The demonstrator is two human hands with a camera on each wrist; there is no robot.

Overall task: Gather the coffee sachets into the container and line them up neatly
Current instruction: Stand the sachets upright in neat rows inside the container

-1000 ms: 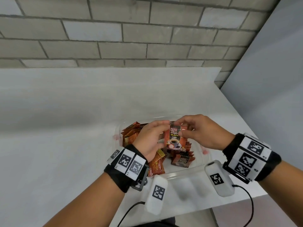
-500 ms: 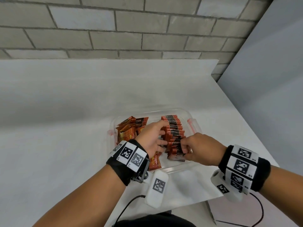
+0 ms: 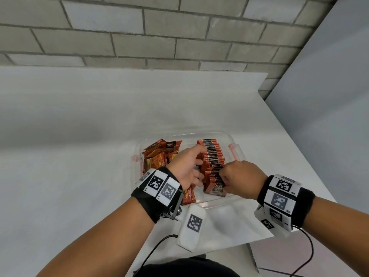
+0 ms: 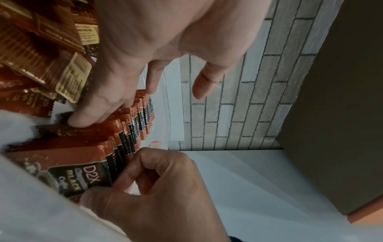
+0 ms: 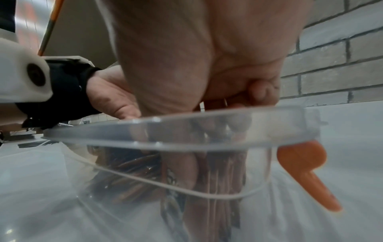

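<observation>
Sachets stand in a row inside your container — your left hand rests on them with straight fingers, your right hand pinches the nearest.

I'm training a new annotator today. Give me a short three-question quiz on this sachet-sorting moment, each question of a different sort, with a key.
1. True or false: the neat row of sachets stands on the right side of the clear container.
2. Multiple choice: the loose sachets lie (A) on the table outside the container, (B) in the container's left part, (C) in the right hand.
3. Fill in: the right hand pinches the sachets at the ____ end of the row, while the left hand rests its fingers on the row's other side.

Key: 1 true; 2 B; 3 near
</observation>
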